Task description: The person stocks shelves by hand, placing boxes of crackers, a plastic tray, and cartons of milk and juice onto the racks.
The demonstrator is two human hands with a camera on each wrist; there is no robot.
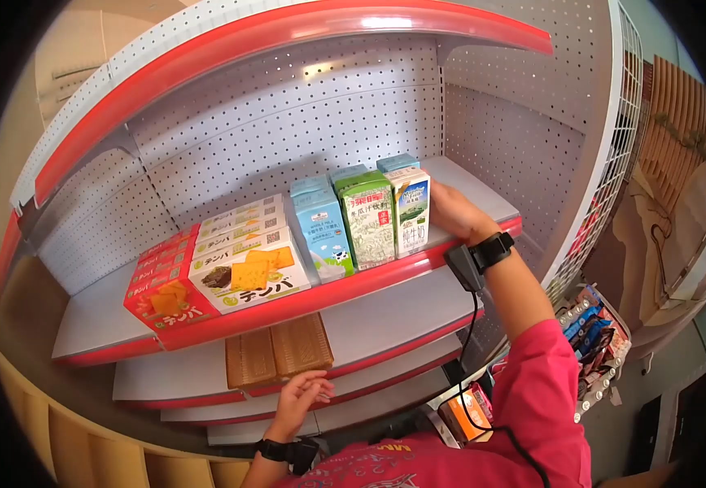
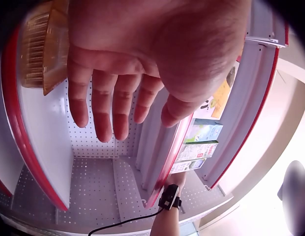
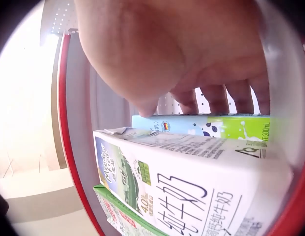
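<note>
My right hand (image 1: 456,213) reaches along the right side of a white milk carton (image 1: 412,211) on the upper shelf. In the right wrist view its extended fingers (image 3: 214,100) come right up to the side of a light blue milk carton (image 3: 191,125) standing behind the white one. A green drink carton (image 1: 369,220) stands just left of the white one, and a blue milk carton (image 1: 323,232) left of that. Low in front of the shelves, my left hand (image 1: 297,403) hangs with relaxed, spread fingers and holds nothing.
Red (image 1: 170,285) and white cracker boxes (image 1: 243,272) line the shelf's left part. Two brown packages (image 1: 279,351) lie on the shelf below. A red-edged shelf (image 1: 304,49) overhangs above; a perforated side panel (image 1: 524,122) bounds the right. A cable (image 1: 468,342) hangs from my right wrist.
</note>
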